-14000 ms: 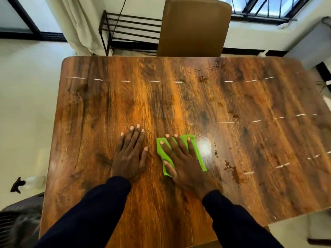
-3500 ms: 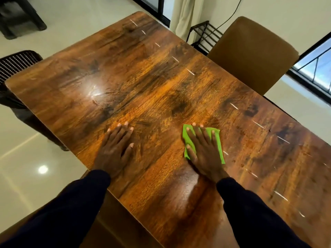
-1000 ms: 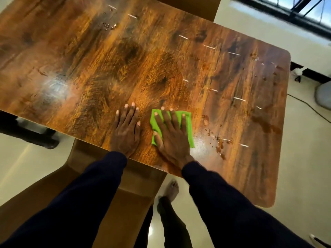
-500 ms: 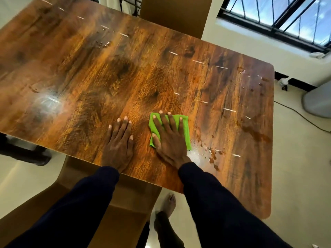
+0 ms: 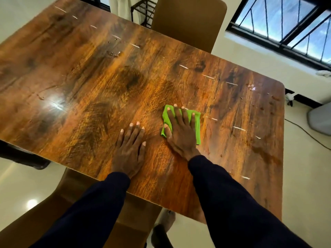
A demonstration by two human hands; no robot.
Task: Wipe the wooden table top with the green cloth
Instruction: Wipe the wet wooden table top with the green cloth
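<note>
Head view looks down on a wooden table (image 5: 89, 83) that fills most of the picture. Its near edge runs on a slant from the left side down toward the person's right sleeve (image 5: 232, 203).

The green cloth (image 5: 197, 127) lies flat on the table top, right of the table's middle and well in from every edge. The right hand (image 5: 180, 135) presses down on it with fingers straight and spread, the thumb on the cloth's left border. It grasps nothing. The left hand (image 5: 129, 151) rests palm down on bare wood just left of the cloth, fingers straight and relaxed, its wrist close to the table's near edge.

Left of the hands stretches a broad run of bare wood with a bright glare spot (image 5: 53, 104). Between the cloth and the table's right edge lies another open strip, where a dull wet smear (image 5: 265, 154) shows. Water drops (image 5: 251, 86) sit by the rounded far right corner, and more drops (image 5: 113, 53) sit near the far edge.

A brown chair (image 5: 188, 20) stands against the table's far edge, and another chair (image 5: 75, 197) is tucked at the near edge under the left sleeve (image 5: 89, 212). A bare foot (image 5: 166, 219) shows on the floor below the near edge. Beyond the table's right edge, a thin cable (image 5: 308, 135) crosses the pale floor.
</note>
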